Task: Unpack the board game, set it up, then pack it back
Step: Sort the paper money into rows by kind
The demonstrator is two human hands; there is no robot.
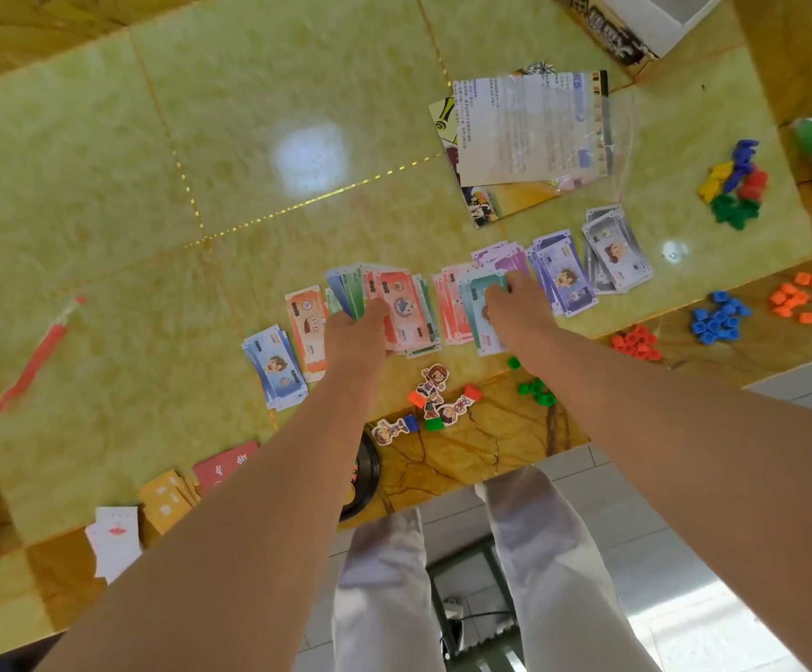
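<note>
Your forearms reach out across the worktop [103,162]. Your left hand [358,334] grips the fanned notes [397,303], fingers curled round them. Your right hand [520,303] lies on the teal pile [479,308]; whether its fingers pinch a note, I cannot tell. Sort one note at a time, keeping each pile square and apart from its neighbours.

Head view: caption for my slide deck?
Left hand and right hand grip play money on a green table beside scattered game pieces.

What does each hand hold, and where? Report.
Left hand grips the fanned notes at their near end, thumb on top. Right hand covers the teal notes; grip or press cannot be told.
</note>
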